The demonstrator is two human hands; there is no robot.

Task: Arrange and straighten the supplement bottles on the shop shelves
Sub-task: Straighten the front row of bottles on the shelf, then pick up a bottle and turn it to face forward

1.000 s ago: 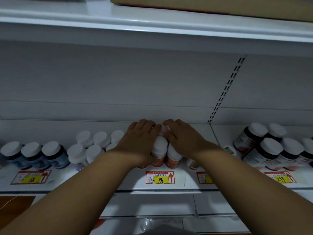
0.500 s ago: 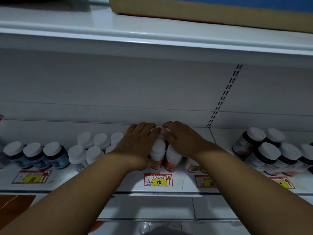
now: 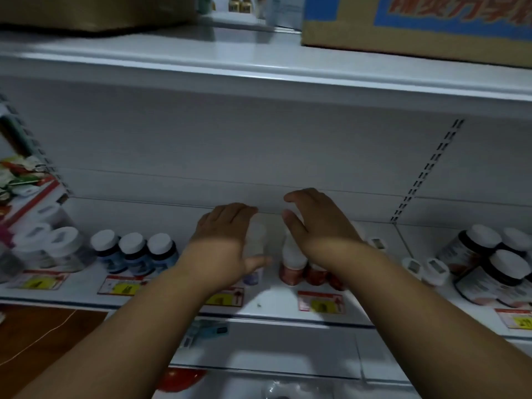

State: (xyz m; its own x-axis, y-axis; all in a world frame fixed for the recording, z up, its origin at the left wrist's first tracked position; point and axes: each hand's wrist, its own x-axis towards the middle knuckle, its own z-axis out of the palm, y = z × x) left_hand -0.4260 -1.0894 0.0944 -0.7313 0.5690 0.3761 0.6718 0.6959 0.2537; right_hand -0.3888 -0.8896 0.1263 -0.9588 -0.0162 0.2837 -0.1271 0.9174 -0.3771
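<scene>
White shelf (image 3: 267,305) with a pale back panel holds rows of capped bottles along its front. At its middle stand the red bottles (image 3: 291,264), white-capped; they sit under and just left of the right hand (image 3: 319,223), whose fingers are spread and loosely bent above the caps, apparently not touching them. A purple bottle (image 3: 254,254) stands at the left hand (image 3: 223,243); the fingers lie over its cap and the thumb reaches across its front, though blur hides whether they clasp it. Blue bottles (image 3: 134,254) line up left of that, dark bottles (image 3: 489,263) far right, partly cut off. Price tags (image 3: 321,303) are smeared and unreadable. A cardboard box (image 3: 417,27) sits on the upper shelf.
</scene>
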